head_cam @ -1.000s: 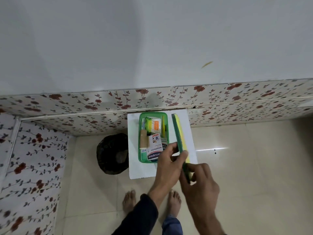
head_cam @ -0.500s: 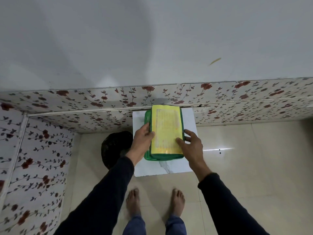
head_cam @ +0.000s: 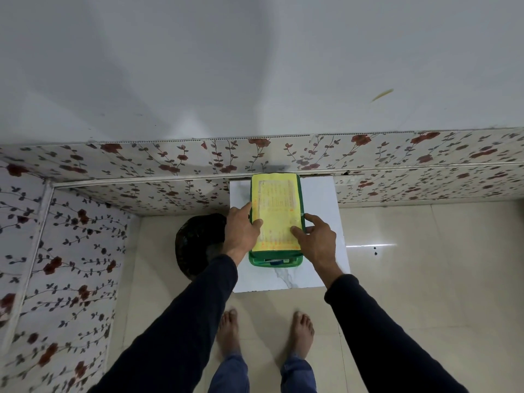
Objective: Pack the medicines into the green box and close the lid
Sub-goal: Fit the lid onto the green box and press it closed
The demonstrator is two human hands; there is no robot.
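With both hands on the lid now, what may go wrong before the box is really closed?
1. The lid may not be seated: at the near end the green box shows a gap with packets visible inside, so a tall item could block it.
2. The left hand and right hand press near the lid's long edges; uneven pressure might tilt it.
3. The box sits on a small white tabletop; a hard push could slide it.
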